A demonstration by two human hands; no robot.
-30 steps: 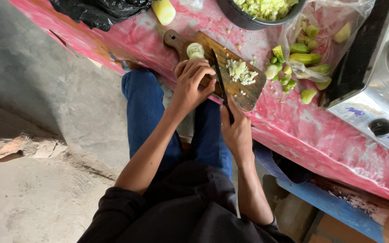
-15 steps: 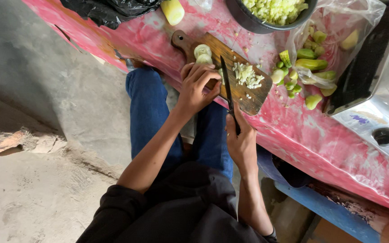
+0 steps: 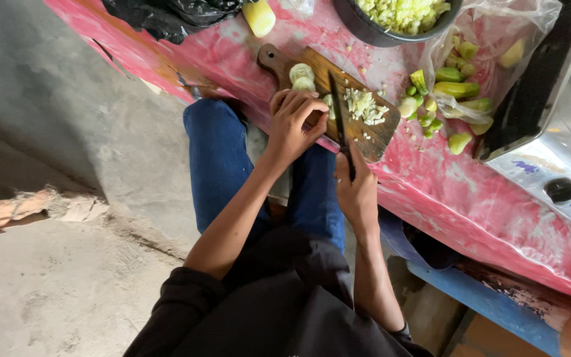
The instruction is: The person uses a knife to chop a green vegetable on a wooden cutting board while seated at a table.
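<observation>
I can't see what my left hand (image 3: 297,122) presses on the cutting board (image 3: 371,132); its fingers (image 3: 299,102) cover it. The dark bowl (image 3: 371,30) and black bag (image 3: 166,16) run off the top edge. My right hand (image 3: 357,192) hides the knife (image 3: 338,116) handle.

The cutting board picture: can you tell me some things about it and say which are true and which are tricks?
1. The right hand holds a knife. True.
2. The cutting board is blue plastic. False: it is brown wood.
3. The left hand rests on the vegetable piece by the blade. True.
4. The dark bowl is empty. False: it holds chopped pale green pieces.
5. Green vegetables lie in a clear plastic bag. True.
</observation>
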